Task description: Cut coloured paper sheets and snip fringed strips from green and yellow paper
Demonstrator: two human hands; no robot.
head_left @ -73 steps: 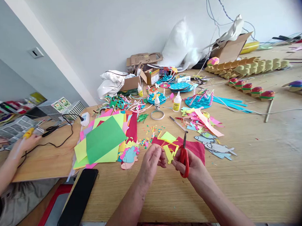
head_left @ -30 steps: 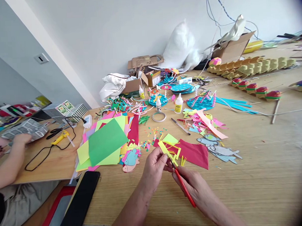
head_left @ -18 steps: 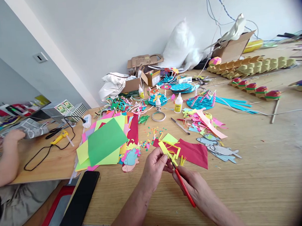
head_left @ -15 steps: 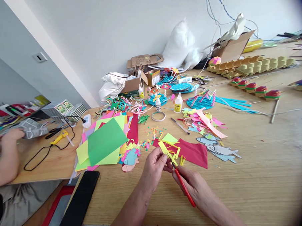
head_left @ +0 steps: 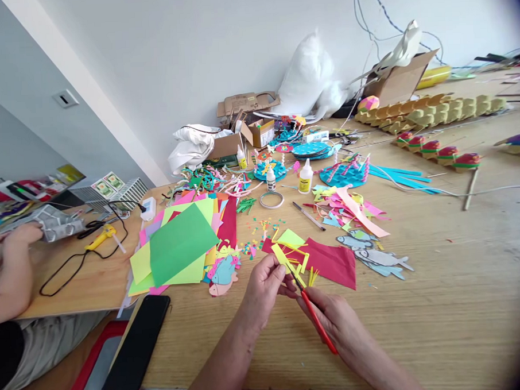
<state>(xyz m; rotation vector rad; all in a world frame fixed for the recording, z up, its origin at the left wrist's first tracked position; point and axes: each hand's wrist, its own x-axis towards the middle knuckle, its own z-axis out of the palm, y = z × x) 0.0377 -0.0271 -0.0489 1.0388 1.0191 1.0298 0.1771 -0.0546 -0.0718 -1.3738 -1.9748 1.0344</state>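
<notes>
Between the thumb and fingers of my left hand (head_left: 266, 284) is a small strip of yellow paper (head_left: 280, 254). My right hand (head_left: 332, 315) is closed on red-handled scissors (head_left: 317, 319), whose dark blades lie at the yellow paper beside my left fingertips. Just beyond my hands, a dark red sheet (head_left: 334, 263) lies on the table. Thin yellow paper pieces (head_left: 305, 261) and a small bundle of yellow slivers (head_left: 313, 276) rest on it. My fingers partly hide the strip and the blades.
A stack of coloured paper (head_left: 182, 244) lies left, with paper fish (head_left: 224, 274) beside it. Grey-blue paper fish (head_left: 381, 257) lie right. Glue bottles (head_left: 305, 177), a tape ring (head_left: 271, 200) and a pen (head_left: 308, 216) stand or lie farther back. A black phone (head_left: 136, 347) sits front left; another person's arm (head_left: 13, 275) is far left.
Almost nothing differs. My hands, the scissors and the yellow strip keep nearly the same position, while the whole view has shifted very slightly.
</notes>
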